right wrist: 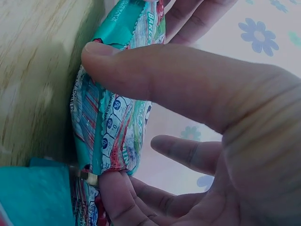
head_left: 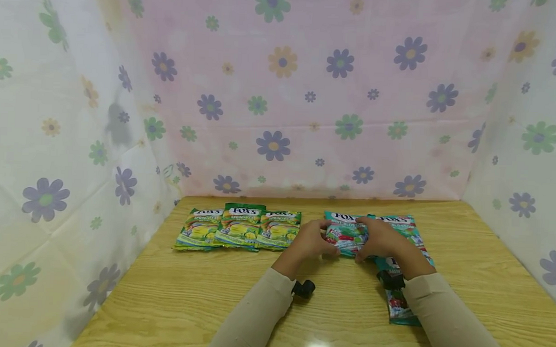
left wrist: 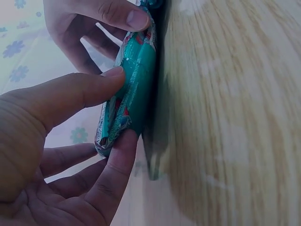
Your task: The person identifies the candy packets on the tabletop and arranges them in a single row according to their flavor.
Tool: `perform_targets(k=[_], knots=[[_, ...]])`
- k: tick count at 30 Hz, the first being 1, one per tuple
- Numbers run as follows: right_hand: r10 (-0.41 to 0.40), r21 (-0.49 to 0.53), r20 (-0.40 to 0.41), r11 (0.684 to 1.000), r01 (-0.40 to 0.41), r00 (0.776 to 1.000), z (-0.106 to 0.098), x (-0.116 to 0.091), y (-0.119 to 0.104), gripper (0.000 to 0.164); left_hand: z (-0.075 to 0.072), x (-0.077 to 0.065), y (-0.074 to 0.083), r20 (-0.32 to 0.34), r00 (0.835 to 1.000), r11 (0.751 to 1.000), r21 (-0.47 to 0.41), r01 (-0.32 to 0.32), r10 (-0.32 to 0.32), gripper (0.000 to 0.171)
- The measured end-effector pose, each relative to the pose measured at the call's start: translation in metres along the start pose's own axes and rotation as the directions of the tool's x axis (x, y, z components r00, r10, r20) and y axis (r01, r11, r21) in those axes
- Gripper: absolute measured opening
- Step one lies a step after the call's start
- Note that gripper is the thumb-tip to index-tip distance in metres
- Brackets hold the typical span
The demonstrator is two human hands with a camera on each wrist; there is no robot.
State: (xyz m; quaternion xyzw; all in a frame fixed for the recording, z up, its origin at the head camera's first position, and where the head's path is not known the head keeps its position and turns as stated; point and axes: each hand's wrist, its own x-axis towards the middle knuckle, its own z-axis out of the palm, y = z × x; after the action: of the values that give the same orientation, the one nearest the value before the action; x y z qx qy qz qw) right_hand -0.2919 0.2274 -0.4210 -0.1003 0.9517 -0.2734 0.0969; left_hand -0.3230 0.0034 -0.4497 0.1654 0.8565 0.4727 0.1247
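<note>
Flowered cloth (head_left: 305,174) backed the table (head_left: 172,302). Three green packs (head_left: 239,228), rowed, looked done. Left hand (head_left: 309,240) and right hand (head_left: 380,242) gripped one teal pack (head_left: 346,236); the nearest pack (head_left: 401,311) seemed pending.

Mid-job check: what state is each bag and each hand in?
Held Mint Blossom bag: front showing, gripped at both sides
Left hand: gripping its left side
Right hand: gripping its right side
Far-right teal bag: front up, partly hidden
Nearest teal bag: lying, partly hidden
Left Springtea bag: front up, edge overlapped
Middle Springtea bag: front up
Right Springtea bag: front up
</note>
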Motion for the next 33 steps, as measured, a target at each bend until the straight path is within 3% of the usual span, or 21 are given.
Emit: perform_targets(k=[10, 19, 25, 33], knots=[[-0.006, 0.021, -0.031, 1.0, 0.007, 1.0, -0.002, 0.001, -0.003, 0.105, -0.002, -0.002, 0.003, -0.024, 0.999, 0.999, -0.016, -0.031, 0.031, 0.085], [-0.047, 0.046, -0.092, 0.998, 0.051, 0.995, -0.006, 0.002, -0.009, 0.104, -0.013, -0.005, 0.009, -0.058, 0.996, 0.997, -0.003, -0.072, 0.072, 0.084], [-0.082, 0.039, -0.131, 0.995, 0.087, 0.988, -0.006, 0.003, -0.011, 0.1, -0.021, -0.007, 0.013, -0.069, 0.995, 0.996, -0.033, -0.077, 0.075, 0.084], [-0.131, 0.034, -0.197, 0.99, 0.14, 0.972, 0.001, 0.005, -0.014, 0.089, -0.031, -0.008, 0.014, -0.088, 0.992, 0.996, 0.004, -0.085, 0.085, 0.086]])
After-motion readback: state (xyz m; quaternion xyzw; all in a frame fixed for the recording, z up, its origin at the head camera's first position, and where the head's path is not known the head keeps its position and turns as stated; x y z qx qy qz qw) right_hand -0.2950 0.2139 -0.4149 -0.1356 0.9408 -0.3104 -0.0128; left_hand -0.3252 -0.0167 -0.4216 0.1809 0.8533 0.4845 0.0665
